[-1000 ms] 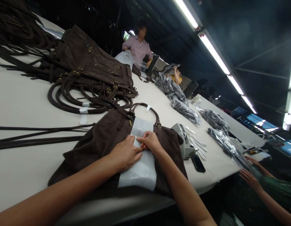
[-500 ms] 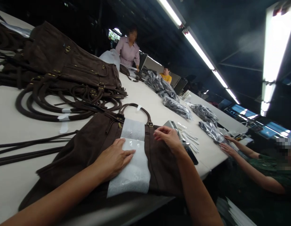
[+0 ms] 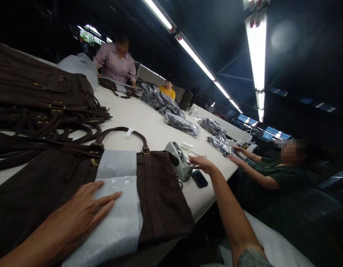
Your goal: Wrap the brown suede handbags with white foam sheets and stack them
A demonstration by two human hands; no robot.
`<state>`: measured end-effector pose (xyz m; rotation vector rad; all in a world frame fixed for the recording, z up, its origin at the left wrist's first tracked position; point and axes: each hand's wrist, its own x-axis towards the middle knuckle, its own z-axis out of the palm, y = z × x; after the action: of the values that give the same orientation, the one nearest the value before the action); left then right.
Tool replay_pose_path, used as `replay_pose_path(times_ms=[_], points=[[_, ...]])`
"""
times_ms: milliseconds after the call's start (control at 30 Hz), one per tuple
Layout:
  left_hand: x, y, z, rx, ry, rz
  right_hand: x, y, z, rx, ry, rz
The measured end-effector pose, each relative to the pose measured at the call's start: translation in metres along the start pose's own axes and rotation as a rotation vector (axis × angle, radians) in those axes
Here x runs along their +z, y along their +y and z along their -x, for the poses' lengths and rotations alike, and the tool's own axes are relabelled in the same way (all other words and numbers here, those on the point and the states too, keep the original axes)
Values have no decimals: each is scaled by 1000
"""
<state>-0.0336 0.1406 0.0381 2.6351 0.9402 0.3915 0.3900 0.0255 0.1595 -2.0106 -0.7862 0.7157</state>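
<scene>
A dark brown handbag (image 3: 160, 193) lies flat in front of me, its looped handle (image 3: 120, 128) reaching away across the table. White foam wrap (image 3: 120, 218) runs down over its middle, with small shiny patches of clear tape (image 3: 113, 181) near the top. My left hand (image 3: 89, 204) rests flat on the wrap, fingers spread. Just beyond the bag's right corner stands a grey tape dispenser (image 3: 179, 163). My right hand (image 3: 202, 164) is at its front end with fingertips pinched together; what they hold is too small to make out.
Brown bags (image 3: 38, 85) are stacked at the left. A phone (image 3: 199, 178) lies beside the dispenser. Plastic-wrapped bundles (image 3: 181, 123) lie along the white table (image 3: 124, 111). A co-worker in green (image 3: 279, 170) handles a bundle at the right; another in pink (image 3: 116, 65) stands at the far end.
My right hand has moved from above the bag out to the tape dispenser. My left hand stays on the foam wrap. The view has shifted to the right.
</scene>
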Motion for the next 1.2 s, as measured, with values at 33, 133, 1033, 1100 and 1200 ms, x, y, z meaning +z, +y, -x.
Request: replay_pose_path(times_ms=[33, 133, 1033, 1100, 1200], points=[[1, -2, 0, 1, -2, -9, 2, 2, -1, 8, -18, -1], [1, -3, 1, -13, 8, -16, 4, 4, -4, 7, -35, -7], [-34, 31, 7, -59, -95, 68, 38, 33, 103, -197, 382, 11], [-37, 33, 9, -51, -97, 78, 64, 2, 116, -246, 216, -149], [-44, 34, 13, -43, -164, 94, 126, -41, 128, -266, -125, -186]])
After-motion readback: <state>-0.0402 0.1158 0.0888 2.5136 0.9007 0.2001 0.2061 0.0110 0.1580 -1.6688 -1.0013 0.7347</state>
